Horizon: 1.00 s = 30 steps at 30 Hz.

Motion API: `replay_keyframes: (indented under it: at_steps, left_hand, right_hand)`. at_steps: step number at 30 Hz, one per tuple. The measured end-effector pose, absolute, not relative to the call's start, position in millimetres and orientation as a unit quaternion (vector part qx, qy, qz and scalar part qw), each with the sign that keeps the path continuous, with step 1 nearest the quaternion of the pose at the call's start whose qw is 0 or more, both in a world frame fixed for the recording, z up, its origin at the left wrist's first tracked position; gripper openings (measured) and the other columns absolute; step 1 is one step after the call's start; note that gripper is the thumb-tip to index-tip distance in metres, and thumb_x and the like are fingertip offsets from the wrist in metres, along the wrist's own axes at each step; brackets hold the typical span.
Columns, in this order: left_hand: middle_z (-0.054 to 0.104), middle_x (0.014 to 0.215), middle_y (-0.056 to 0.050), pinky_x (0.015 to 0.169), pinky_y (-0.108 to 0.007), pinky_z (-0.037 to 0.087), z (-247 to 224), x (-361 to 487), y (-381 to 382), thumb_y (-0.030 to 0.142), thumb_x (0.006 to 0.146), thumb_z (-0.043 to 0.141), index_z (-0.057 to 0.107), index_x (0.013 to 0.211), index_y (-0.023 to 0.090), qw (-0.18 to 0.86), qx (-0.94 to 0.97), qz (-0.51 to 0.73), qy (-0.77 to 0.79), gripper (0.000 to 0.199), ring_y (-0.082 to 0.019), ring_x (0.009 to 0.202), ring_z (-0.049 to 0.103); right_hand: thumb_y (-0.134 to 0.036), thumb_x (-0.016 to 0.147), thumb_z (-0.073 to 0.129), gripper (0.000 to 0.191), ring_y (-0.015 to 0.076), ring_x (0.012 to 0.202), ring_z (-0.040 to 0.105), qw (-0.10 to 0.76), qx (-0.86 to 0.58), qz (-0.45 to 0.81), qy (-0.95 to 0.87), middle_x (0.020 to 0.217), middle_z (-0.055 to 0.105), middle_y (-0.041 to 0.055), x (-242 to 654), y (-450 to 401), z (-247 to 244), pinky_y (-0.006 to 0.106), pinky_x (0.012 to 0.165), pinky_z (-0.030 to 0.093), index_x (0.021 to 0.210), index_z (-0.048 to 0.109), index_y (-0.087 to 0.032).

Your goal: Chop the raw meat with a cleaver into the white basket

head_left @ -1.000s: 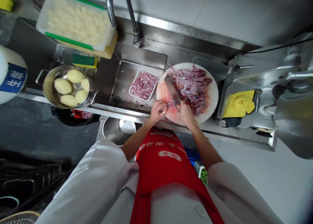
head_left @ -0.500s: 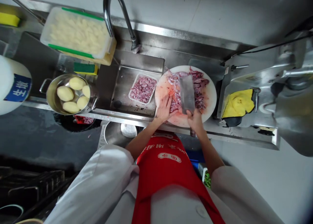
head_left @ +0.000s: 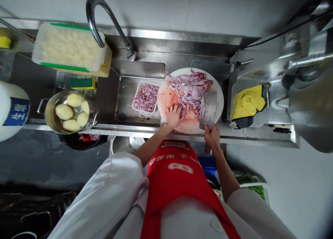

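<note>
On the round white cutting board (head_left: 169, 93) lies a heap of pinkish raw meat pieces (head_left: 192, 88). My right hand (head_left: 212, 136) is closed round the handle of a cleaver (head_left: 208, 110), whose wide blade is at the right side of the heap, over the board. Fingers spread, my left hand (head_left: 173, 117) rests on the lower left of the board, beside the near edge of the meat. A white tray of small chopped meat (head_left: 146, 97) sits in the sink, left of the board.
A faucet (head_left: 111, 16) arches behind the sink. To the left stand a pot of peeled potatoes (head_left: 64, 112), a lidded box (head_left: 70, 46), a sponge (head_left: 82, 83) and a white bucket (head_left: 10, 110). A yellow cloth (head_left: 248, 101) lies at right.
The cleaver has moved right, off the middle of the meat, and more of the heap shows. My left hand stays flat on the board. The whole view has shifted slightly.
</note>
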State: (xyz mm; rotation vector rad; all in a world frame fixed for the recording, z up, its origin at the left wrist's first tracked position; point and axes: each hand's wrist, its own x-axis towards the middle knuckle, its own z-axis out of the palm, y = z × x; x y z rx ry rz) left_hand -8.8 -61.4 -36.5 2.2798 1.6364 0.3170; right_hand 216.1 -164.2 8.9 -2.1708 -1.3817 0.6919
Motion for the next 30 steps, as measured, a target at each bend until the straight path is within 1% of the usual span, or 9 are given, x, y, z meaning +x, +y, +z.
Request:
replay_keyframes:
  at_steps: [3,5,10,12,15,20,24,27,30]
  left_hand:
    - [0.059,0.128,-0.016,0.100,-0.047,0.037,-38.7,-10.7,-59.1,0.032,0.099,0.047,0.064,0.123,0.015,0.175,0.815,0.103,0.542,0.034,-0.033,0.117,0.048]
    - [0.061,0.122,-0.015,0.101,-0.046,0.037,-43.2,-19.0,-60.6,0.028,0.097,0.049,0.066,0.116,0.014,0.178,0.832,0.095,0.517,0.029,-0.032,0.113,0.050]
    - [0.063,0.113,-0.015,0.097,-0.044,0.039,-52.6,-42.5,-65.1,0.028,0.096,0.053,0.068,0.108,0.014,0.171,0.848,0.085,0.495,0.024,-0.031,0.109,0.052]
    - [0.064,0.110,-0.014,0.096,-0.044,0.040,-53.6,-46.1,-62.9,0.029,0.096,0.053,0.067,0.107,0.015,0.167,0.832,0.099,0.520,0.023,-0.030,0.107,0.053]
    - [0.066,0.108,-0.014,0.094,-0.043,0.040,-54.5,-46.7,-54.9,0.026,0.095,0.053,0.066,0.111,0.014,0.165,0.796,0.129,0.568,0.023,-0.030,0.106,0.054]
    - [0.067,0.098,-0.013,0.091,-0.040,0.042,-59.1,-50.4,-44.2,0.018,0.095,0.047,0.064,0.111,0.012,0.183,0.764,0.147,0.601,0.024,-0.026,0.095,0.058]
    - [0.065,0.099,-0.012,0.093,-0.040,0.043,-60.7,-54.0,-49.5,0.024,0.095,0.052,0.064,0.111,0.014,0.208,0.852,0.120,0.466,0.022,-0.025,0.095,0.057]
    - [0.063,0.103,-0.010,0.098,-0.042,0.042,-56.8,-54.4,-53.5,0.027,0.095,0.054,0.063,0.101,0.019,0.209,0.896,0.141,0.366,0.014,-0.025,0.098,0.055]
    - [0.064,0.097,-0.008,0.097,-0.038,0.045,-50.5,-58.8,-44.9,0.029,0.096,0.053,0.061,0.094,0.023,0.243,0.917,0.154,0.277,0.010,-0.024,0.099,0.055]
  right_hand:
    - [-0.049,0.090,0.048,0.038,0.0294,0.083,0.064,0.234,-0.790,0.256,-0.507,0.087,0.069,0.0157,214.4,-165.3,8.7,0.039,0.073,0.049,0.103,0.060,-0.015]
    - [-0.049,0.089,0.048,0.036,0.0288,0.080,0.064,0.230,-0.788,0.262,-0.508,0.085,0.068,0.0152,213.3,-166.9,9.5,0.038,0.072,0.048,0.100,0.059,-0.016]
    - [-0.049,0.088,0.048,0.035,0.0279,0.078,0.062,0.226,-0.790,0.265,-0.504,0.082,0.066,0.0131,212.0,-172.1,11.4,0.038,0.071,0.047,0.099,0.058,-0.017]
    - [-0.049,0.088,0.048,0.035,0.0276,0.078,0.061,0.223,-0.793,0.266,-0.501,0.082,0.066,0.0124,212.3,-173.2,11.9,0.037,0.071,0.047,0.099,0.058,-0.017]
    - [-0.050,0.088,0.048,0.035,0.0277,0.077,0.061,0.211,-0.799,0.268,-0.495,0.080,0.066,0.0120,212.9,-173.6,13.7,0.037,0.069,0.046,0.097,0.058,-0.018]
    - [-0.050,0.089,0.048,0.036,0.0272,0.076,0.061,0.193,-0.805,0.276,-0.489,0.080,0.066,0.0117,211.7,-173.0,18.8,0.036,0.068,0.046,0.099,0.058,-0.017]
    - [-0.049,0.089,0.048,0.034,0.0273,0.078,0.062,0.184,-0.806,0.284,-0.485,0.081,0.067,0.0123,208.4,-172.2,19.7,0.036,0.069,0.047,0.099,0.058,-0.018]
    - [-0.049,0.088,0.048,0.034,0.0282,0.079,0.062,0.176,-0.807,0.290,-0.483,0.082,0.068,0.0141,206.1,-171.4,18.9,0.037,0.070,0.047,0.097,0.059,-0.017]
    - [-0.049,0.087,0.049,0.036,0.0291,0.080,0.063,0.169,-0.810,0.297,-0.477,0.084,0.069,0.0154,205.6,-171.2,18.3,0.037,0.069,0.046,0.099,0.060,-0.017]
